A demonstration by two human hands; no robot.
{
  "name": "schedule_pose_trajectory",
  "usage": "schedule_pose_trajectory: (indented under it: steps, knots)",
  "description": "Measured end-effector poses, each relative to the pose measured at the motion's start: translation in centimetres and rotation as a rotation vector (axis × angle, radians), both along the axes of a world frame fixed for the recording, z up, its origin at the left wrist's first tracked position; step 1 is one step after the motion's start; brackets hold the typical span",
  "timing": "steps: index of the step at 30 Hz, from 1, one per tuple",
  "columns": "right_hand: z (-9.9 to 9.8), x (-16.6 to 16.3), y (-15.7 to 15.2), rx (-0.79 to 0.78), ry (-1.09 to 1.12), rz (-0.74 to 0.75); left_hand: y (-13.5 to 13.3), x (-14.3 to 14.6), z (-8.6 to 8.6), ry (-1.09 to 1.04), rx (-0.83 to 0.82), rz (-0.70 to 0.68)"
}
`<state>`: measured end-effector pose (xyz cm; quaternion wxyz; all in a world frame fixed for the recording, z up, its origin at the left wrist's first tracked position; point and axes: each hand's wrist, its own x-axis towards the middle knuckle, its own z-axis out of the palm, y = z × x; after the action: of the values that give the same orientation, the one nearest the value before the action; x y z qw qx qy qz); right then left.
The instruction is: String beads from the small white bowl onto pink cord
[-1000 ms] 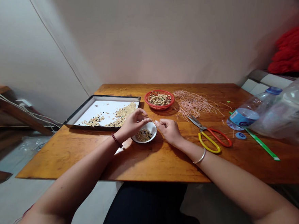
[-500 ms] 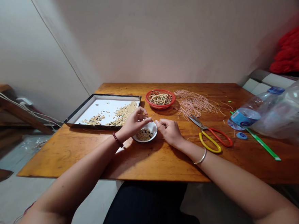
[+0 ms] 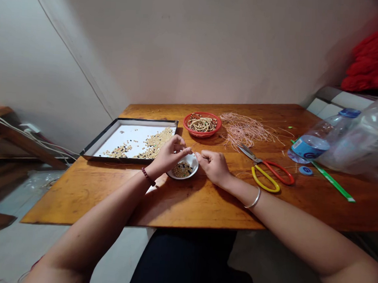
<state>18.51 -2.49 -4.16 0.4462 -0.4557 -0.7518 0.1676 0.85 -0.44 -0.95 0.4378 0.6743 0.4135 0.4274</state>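
Over the white bowl [image 3: 191,174], which contains tan and dark beads [image 3: 182,169], my two hands meet almost tip to tip. My left hand [image 3: 171,152] pinches a thin pinkish cord [image 3: 193,147] between thumb and forefinger, its other fingers curled loosely. Opposite it, my right hand [image 3: 215,166] is closed, thumb against forefinger, at the same cord; whether a bead sits between the fingertips is too small to tell. Left of the bowl lies a shallow black-edged tray [image 3: 111,138] with loose tan and dark beads spread over its white bottom.
Behind the bowl, a red basket [image 3: 201,135] holds beaded strings. Beside it lies a heap of pink cords [image 3: 246,130]. Scissors [image 3: 256,160] with yellow and red handles, a bottle cap [image 3: 305,170], a green strip [image 3: 333,181], a labelled bottle [image 3: 310,147] and clear plastic [image 3: 360,142] are at right.
Both hands stay nearly in place above the bowl, with only a slight shift at the fingertips. The view has moved very slightly.
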Motion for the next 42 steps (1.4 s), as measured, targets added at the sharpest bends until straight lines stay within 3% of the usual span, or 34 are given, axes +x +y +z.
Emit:
schedule_pose_trajectory:
  steps: [28, 42]
  knots:
    - [-0.16, 0.0, 0.01, 0.03, 0.024, -0.011, -0.46, -0.1, 0.59, 0.144, 0.086, -0.007]
    - [-0.1, 0.1, 0.15, 0.04, 0.069, 0.012, -0.42, 0.23, 0.16, 0.057, 0.118, -0.036]
